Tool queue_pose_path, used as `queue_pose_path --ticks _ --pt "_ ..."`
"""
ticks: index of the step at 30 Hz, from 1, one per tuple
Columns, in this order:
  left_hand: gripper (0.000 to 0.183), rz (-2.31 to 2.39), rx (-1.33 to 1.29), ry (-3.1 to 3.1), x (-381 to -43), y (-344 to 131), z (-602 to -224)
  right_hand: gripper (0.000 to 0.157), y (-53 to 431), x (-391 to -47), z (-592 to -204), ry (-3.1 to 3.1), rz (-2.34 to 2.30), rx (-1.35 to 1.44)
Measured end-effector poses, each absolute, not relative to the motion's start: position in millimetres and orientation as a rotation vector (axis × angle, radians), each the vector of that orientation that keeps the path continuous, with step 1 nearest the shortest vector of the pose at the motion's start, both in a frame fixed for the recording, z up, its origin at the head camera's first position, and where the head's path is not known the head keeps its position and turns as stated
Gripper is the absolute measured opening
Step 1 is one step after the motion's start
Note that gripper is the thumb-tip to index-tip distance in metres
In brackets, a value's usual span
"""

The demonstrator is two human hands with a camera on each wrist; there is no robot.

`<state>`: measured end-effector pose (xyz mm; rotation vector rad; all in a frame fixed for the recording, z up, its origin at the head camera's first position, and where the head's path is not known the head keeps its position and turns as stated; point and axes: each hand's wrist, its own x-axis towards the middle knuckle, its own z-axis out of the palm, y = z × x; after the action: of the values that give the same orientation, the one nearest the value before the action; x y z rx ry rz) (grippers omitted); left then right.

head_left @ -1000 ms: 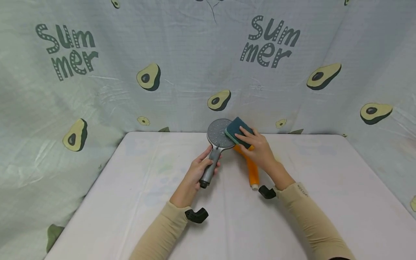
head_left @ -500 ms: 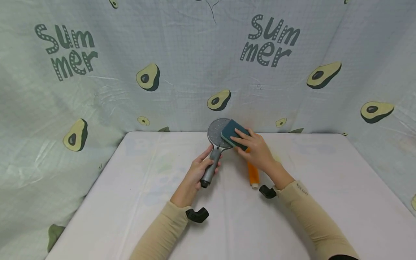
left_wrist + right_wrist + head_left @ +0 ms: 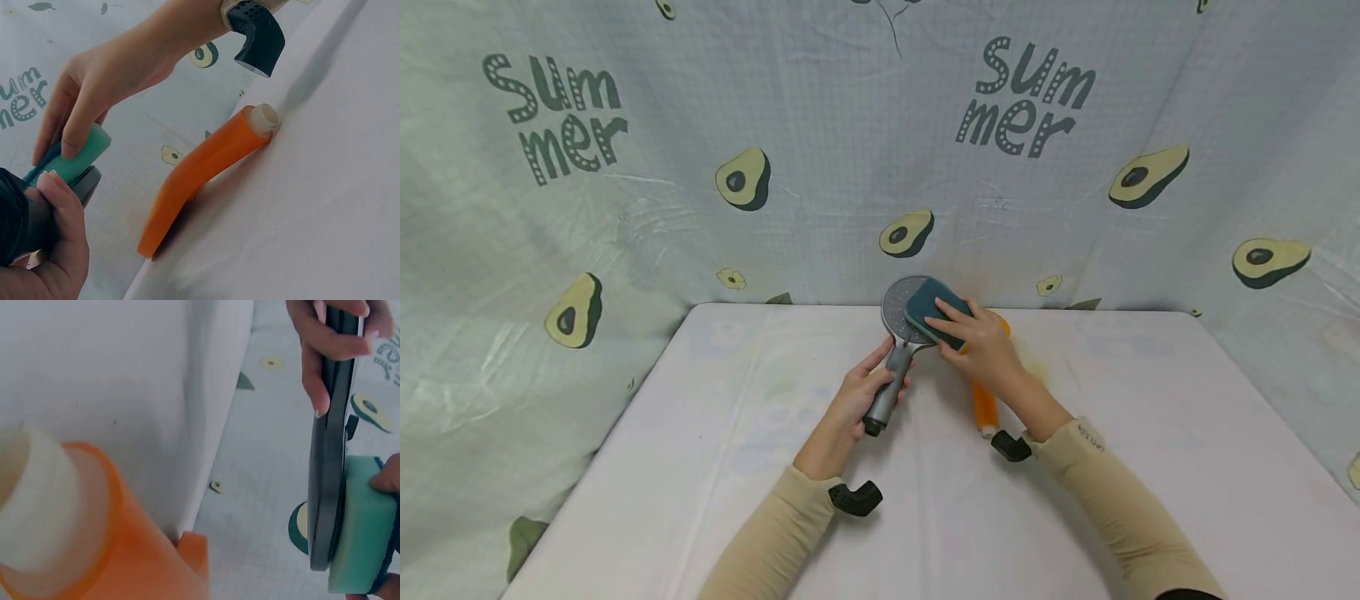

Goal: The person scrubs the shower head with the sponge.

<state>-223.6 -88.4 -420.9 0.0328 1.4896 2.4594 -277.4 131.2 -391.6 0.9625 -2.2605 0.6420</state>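
In the head view my left hand (image 3: 856,396) grips the handle of a grey shower head (image 3: 891,385), its round nozzle face tilted up. My right hand (image 3: 988,348) holds a sponge (image 3: 931,307), dark blue on one side and green on the other, against that face and covers its right part. The right wrist view shows the sponge's green side (image 3: 357,531) pressed flat on the shower head (image 3: 326,481). An orange shower head (image 3: 985,407) with a white connector lies on the table below my right hand, partly hidden by it.
The table (image 3: 760,533) has a white cloth. Behind it hangs a pale curtain (image 3: 820,125) printed with avocados and lettering. A black curved mount (image 3: 856,498) sits on each wrist over beige sleeves (image 3: 775,533).
My right hand has slid the sponge a little left across the nozzle face, covering more of it. The left hand and the grey shower head stay nearly in place.
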Motion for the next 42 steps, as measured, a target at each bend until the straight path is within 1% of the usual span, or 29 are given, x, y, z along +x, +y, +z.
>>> queue_pose_path --ticks 3,9,12,16,23,28,35,38,42 --pt "0.069 2.463 0.039 1.493 -223 -88 -421 0.040 131 -276 -389 -2.271 0.643 0.964" --pt "0.069 2.435 0.073 1.526 -220 -86 -421 0.039 139 -286 -381 -2.370 0.785 0.716" --pt "0.069 2.426 0.068 1.519 -220 -85 -421 0.038 139 -292 -379 -2.385 0.841 0.647" --pt "0.069 2.423 0.059 1.523 -220 -85 -421 0.038 132 -293 -377 -2.374 0.829 0.679" --pt "0.069 2.443 0.016 1.524 -219 -88 -421 0.038 115 -289 -381 -2.408 0.793 0.904" --pt "0.068 2.428 0.033 1.540 -220 -87 -420 0.040 121 -288 -380 -2.412 0.859 0.845" --pt "0.067 2.417 0.019 1.520 -222 -85 -420 0.040 138 -291 -380 -2.462 0.870 0.675" --pt "0.060 2.425 0.013 1.522 -222 -85 -419 0.040 142 -292 -381 -2.452 0.868 0.656" --pt "0.052 2.455 0.005 1.544 -223 -85 -420 0.040 142 -290 -381 -2.436 0.848 0.707"
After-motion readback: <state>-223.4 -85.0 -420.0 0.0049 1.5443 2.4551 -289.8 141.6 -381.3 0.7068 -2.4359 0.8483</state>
